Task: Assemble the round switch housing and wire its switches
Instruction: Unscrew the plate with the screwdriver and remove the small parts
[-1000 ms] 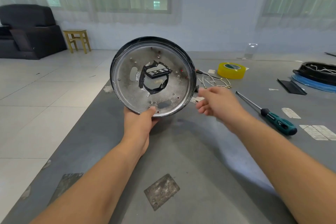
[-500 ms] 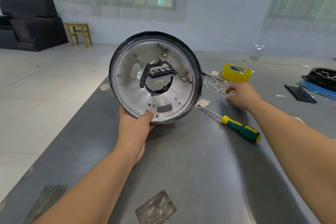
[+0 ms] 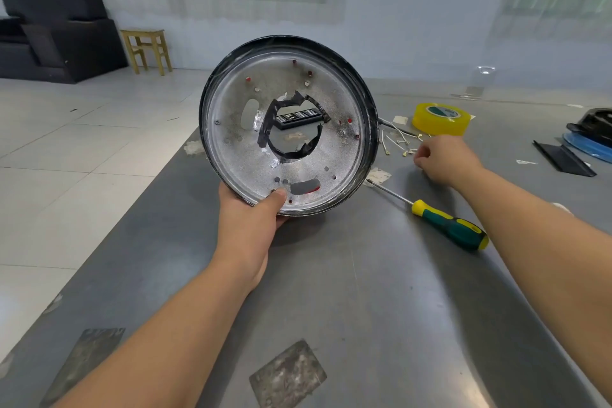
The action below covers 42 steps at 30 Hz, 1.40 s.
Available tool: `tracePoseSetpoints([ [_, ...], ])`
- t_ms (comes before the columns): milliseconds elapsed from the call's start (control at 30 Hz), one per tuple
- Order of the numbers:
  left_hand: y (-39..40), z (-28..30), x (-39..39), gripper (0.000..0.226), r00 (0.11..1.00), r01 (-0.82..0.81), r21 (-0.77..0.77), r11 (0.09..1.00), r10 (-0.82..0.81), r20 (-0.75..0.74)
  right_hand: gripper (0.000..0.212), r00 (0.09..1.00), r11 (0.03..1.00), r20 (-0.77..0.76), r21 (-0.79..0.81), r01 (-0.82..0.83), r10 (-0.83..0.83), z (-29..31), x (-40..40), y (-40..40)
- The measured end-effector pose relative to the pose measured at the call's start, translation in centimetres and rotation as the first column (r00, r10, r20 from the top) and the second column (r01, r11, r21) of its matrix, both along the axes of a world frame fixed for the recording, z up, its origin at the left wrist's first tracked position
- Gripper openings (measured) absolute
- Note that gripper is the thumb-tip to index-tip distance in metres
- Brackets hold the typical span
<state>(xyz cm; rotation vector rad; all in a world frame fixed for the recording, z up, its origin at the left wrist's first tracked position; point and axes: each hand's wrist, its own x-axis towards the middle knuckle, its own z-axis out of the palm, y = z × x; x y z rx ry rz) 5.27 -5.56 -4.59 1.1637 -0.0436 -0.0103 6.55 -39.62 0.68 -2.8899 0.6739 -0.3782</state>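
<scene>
Left hand (image 3: 246, 228) grips round housing (image 3: 288, 126); right hand's (image 3: 443, 162) grip unclear; tape roll's (image 3: 440, 118) label unreadable.

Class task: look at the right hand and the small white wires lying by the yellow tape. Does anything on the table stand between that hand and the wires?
Nothing visible does. The right hand hovers right beside the white wires; the screwdriver lies nearer the camera, off that path.
</scene>
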Motion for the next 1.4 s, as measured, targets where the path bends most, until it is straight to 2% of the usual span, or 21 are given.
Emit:
tracePoseSetpoints([
  [133,0.1,0.0,0.0,0.058,1.0,-0.003,0.003,1.0,0.003,0.005,0.019,0.979,0.993,0.191,0.081,-0.087,0.07,1.3,-2.3,3.2],
  [267,0.1,0.1,-0.2,0.06,0.999,-0.03,-0.015,0.999,0.03,-0.018,0.012,0.92,0.947,0.377,0.244,-0.21,0.107,2.4,-6.2,7.8],
  [400,0.2,0.3,-0.6,0.062,1.0,-0.013,0.013,1.0,0.013,-0.014,0.008,0.847,0.882,0.501,0.301,-0.363,0.177,2.7,-9.5,11.7],
  [600,0.2,0.8,-1.3,0.067,1.0,-0.011,0.007,1.0,0.011,0.001,0.007,0.796,0.787,0.465,0.283,-0.548,0.387,1.7,-9.5,16.1],
  [767,0.2,0.9,-1.6,0.065,1.0,0.003,0.013,1.0,-0.003,-0.004,0.014,0.773,0.759,0.481,0.286,-0.585,0.414,-0.6,-8.4,18.8],
  [967,0.2,1.0,-1.6,0.06,1.0,0.022,0.043,0.999,-0.022,0.003,0.005,0.751,0.786,0.478,0.18,-0.591,0.455,-2.0,-7.9,19.0],
  [1133,0.2,1.1,-1.7,0.06,0.998,0.049,0.062,0.997,-0.051,0.03,0.014,0.732,0.785,0.418,0.067,-0.616,0.538,-2.4,-8.2,19.2],
  [1267,0.3,0.9,-1.8,0.059,0.996,0.076,0.08,0.994,-0.079,0.035,0.017,0.73,0.766,0.455,0.147,-0.626,0.509,-2.9,-8.2,19.4],
  [1400,0.3,0.9,-1.8,0.059,0.995,0.087,0.081,0.993,-0.09,0.037,0.006,0.738,0.769,0.474,0.177,-0.615,0.481,-2.9,-8.1,19.3],
])
